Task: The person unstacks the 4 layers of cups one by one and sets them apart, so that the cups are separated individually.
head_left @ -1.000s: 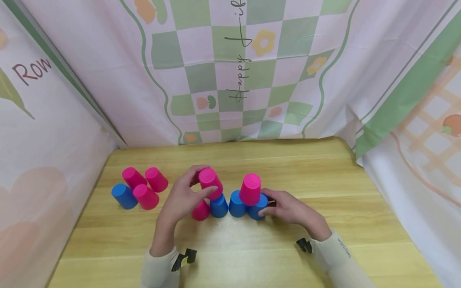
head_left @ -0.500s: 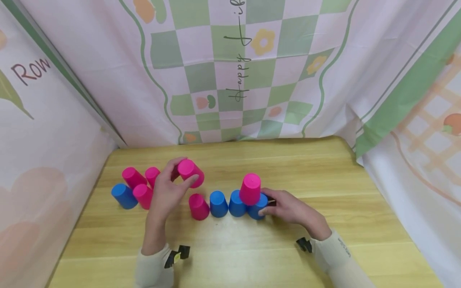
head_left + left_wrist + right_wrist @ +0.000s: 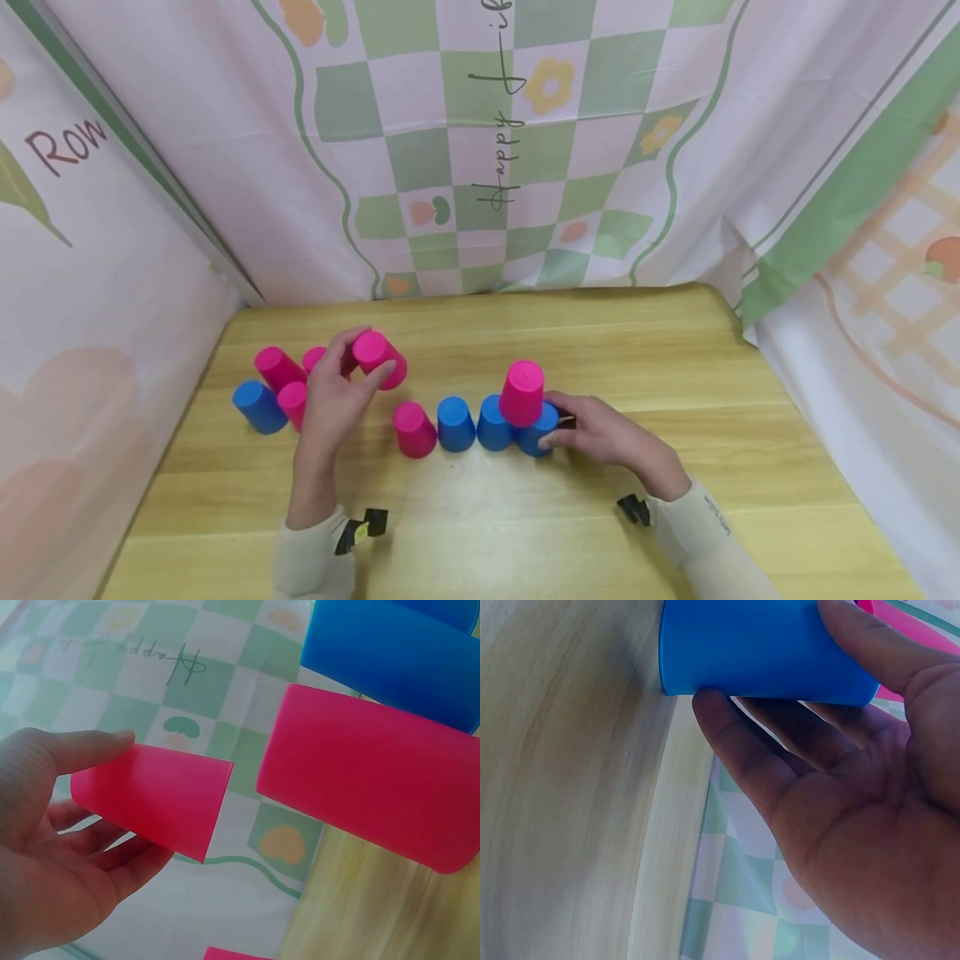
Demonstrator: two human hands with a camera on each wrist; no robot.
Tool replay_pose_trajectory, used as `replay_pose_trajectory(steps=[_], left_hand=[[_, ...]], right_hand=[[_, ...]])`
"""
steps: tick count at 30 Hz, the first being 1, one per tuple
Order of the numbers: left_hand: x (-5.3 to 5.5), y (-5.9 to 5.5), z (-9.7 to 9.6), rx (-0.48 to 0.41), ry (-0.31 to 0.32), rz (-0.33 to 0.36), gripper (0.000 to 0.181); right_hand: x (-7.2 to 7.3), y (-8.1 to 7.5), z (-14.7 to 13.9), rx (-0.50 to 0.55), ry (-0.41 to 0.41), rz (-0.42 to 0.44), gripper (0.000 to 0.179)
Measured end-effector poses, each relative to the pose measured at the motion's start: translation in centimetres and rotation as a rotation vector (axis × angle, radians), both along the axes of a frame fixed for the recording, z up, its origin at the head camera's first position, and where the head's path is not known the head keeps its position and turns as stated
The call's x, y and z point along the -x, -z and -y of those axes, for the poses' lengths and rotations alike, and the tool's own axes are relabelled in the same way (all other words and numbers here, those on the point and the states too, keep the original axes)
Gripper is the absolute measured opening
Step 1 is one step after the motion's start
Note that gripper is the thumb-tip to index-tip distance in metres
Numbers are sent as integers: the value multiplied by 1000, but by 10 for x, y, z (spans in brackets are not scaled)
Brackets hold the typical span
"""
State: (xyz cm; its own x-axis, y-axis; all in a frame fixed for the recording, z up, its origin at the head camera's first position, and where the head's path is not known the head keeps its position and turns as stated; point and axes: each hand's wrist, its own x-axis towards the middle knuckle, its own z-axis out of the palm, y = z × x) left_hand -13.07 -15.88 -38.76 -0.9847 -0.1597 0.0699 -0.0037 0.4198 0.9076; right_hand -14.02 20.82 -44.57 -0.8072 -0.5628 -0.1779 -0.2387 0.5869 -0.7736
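Observation:
My left hand [image 3: 333,402] holds an upside-down pink cup [image 3: 379,360] above the table, thumb on one side and fingers on the other, as the left wrist view also shows with the cup [image 3: 150,796]. Below and to its right, a pink cup [image 3: 415,431] and a blue cup [image 3: 455,426] stand side by side, mouths down. Further right are another blue cup [image 3: 492,425] and the row's end blue cup [image 3: 531,442], bridged by a pink cup [image 3: 522,393] on top. My right hand [image 3: 600,431] grips the end blue cup, thumb and fingers about its sides.
Left on the wooden table [image 3: 480,533], a blue cup [image 3: 258,408] stands with several pink cups, among them a pink cup [image 3: 277,368] at the back; my left hand partly covers this group. A checked curtain [image 3: 510,167] hangs behind the table's far edge.
My left hand has lifted the pink cup off the left blue cup in the row and carried it left and back, towards the left group. The right hand has stayed still.

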Motion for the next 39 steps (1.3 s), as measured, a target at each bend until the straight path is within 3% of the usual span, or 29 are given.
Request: replay_pose_trajectory(steps=[10, 20, 39], left_hand=[[6, 8, 5, -15, -78, 55, 64], [13, 25, 13, 33, -102, 99, 64], [20, 37, 20, 2, -168, 217, 66]], right_hand=[[0, 0, -1, 9, -7, 6, 44], [0, -2, -1, 14, -9, 8, 43], [-1, 0, 0, 4, 11, 12, 49]])
